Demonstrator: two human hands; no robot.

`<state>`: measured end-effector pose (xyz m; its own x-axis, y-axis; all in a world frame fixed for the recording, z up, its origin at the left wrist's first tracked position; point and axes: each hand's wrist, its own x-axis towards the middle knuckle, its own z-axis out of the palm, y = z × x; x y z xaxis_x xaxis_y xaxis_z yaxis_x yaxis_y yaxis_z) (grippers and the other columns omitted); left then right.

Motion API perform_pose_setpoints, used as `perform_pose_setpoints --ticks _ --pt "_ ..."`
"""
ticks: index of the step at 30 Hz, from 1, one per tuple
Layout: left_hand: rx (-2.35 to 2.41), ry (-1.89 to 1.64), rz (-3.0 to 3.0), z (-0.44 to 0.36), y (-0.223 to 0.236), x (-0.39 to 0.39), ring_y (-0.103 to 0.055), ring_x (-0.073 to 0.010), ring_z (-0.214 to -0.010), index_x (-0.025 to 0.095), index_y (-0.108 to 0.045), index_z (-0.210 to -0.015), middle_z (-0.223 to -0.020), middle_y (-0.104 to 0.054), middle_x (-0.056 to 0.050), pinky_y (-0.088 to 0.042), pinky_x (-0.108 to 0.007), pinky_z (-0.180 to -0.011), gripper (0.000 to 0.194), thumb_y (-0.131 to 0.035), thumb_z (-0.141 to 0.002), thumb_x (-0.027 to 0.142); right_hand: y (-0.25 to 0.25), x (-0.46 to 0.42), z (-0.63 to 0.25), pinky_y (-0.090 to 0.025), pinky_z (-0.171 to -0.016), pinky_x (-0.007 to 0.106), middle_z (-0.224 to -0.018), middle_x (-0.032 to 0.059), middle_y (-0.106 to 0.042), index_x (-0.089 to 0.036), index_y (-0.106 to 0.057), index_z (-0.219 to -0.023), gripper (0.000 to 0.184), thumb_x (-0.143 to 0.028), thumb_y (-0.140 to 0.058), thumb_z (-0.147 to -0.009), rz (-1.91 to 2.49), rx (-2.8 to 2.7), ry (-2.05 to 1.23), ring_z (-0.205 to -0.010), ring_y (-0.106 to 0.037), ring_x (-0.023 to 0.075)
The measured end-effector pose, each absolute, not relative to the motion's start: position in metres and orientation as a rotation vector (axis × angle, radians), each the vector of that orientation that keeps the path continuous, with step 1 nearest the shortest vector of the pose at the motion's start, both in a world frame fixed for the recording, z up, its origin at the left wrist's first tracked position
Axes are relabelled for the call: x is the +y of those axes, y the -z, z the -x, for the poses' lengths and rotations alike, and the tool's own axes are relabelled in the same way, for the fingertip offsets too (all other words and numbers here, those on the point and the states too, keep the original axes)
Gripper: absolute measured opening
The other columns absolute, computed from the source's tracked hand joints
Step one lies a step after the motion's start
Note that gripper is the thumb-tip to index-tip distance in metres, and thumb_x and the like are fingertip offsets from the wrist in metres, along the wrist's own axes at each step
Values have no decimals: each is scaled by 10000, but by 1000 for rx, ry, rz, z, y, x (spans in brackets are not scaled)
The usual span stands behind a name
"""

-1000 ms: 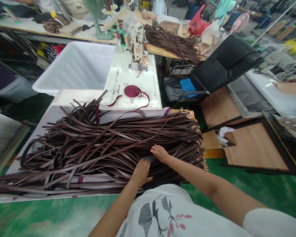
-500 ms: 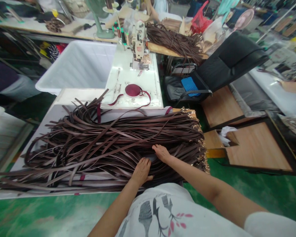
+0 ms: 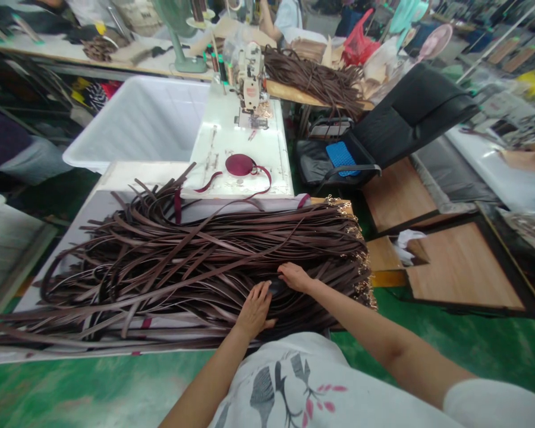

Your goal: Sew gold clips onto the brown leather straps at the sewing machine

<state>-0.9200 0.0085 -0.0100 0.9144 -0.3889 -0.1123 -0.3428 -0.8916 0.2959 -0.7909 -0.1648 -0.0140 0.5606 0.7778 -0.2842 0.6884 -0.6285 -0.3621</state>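
A big heap of long dark brown leather straps covers the white table in front of me, with small gold metal fittings at their right ends. My left hand lies flat on the near edge of the heap, fingers spread. Just to its right, my right hand curls its fingers around a few straps in the pile. The two hands almost touch.
Beyond the heap stands a white sewing machine table with a maroon tape roll and a sewing machine. A large white tub is at the left, a black office chair at the right, wooden boards beside it.
My right hand's fingers have curled down into the straps, and my left hand has slid slightly toward it. The heap itself has barely shifted.
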Motion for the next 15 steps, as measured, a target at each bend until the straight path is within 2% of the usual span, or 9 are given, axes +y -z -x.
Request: perform_pose_setpoints --ticks 2,4,7,9,15 --pt "-583 231 -2798 918 8 10 -190 -337 -1358 96 -475 -1182 -1472 -242 -191 -182 -459 -1119 769 -730 -609 541 9 -170 798 -469 -834 379 -992 50 -593 -134 -578 -1013 153 -229 -506 -917 2543 -1299 -653 -965 -558 187" --pt "-639 231 -2784 916 8 10 -157 -320 -1373 91 -487 -1162 -1475 -239 -193 -155 -442 -1130 740 -719 -623 541 5 -175 803 -472 -825 373 -965 43 -597 -136 -587 -975 131 -218 -503 -918 2502 -1373 -699 -945 -563 180" --pt "-697 252 -2767 914 11 10 -309 -285 -1308 99 -498 -1148 -1360 -420 -178 -181 -423 -1117 678 -673 -674 551 0 -175 800 -489 -797 359 -942 35 -606 -139 -598 -958 137 -235 -509 -920 2474 -1438 -774 -896 -580 166" --pt "-699 266 -2769 913 13 9 -405 -279 -1228 111 -505 -1138 -1260 -503 -152 -216 -449 -1089 642 -634 -707 569 -1 -168 793 -502 -768 349 -959 39 -607 -139 -594 -997 162 -259 -514 -921 2507 -1423 -791 -865 -590 160" --pt "-678 309 -2775 915 13 8 -457 -279 -1145 123 -510 -1132 -1177 -531 -126 -264 -493 -1033 611 -576 -749 595 9 -134 788 -503 -779 372 -1111 78 -556 -139 -542 -1121 259 -281 -540 -905 2721 -1270 -694 -941 -569 192"
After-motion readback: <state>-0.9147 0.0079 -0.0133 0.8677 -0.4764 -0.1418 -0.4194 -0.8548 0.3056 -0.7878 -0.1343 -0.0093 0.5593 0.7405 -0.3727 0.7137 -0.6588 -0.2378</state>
